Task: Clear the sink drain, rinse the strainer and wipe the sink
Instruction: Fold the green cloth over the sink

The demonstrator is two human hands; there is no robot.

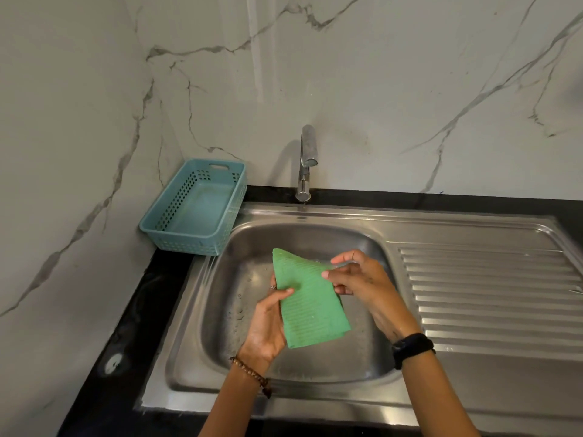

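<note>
Steel sink (315,212) (wet basin): left hand (268,323) and right hand (359,279) pinch a ribbed green cloth (310,304)

Sink (202,298): brushed stainless steel, dull sheen, water beads on basin wall. Cloth (310,305) above sink: green, ribbed weave, matt. Basket (176,230) left of sink: teal plastic, perforated. Tap (306,159) behind sink: polished metal. Wall (410,74) behind sink: veined marble-look, smooth.

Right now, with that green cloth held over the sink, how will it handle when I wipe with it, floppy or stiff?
Probably floppy: the green cloth drapes between the left hand and right hand, its lower edge hanging loose. It looks thin, so likely light. Droplets in the sink suggest that it may be damp and cling a little.
</note>
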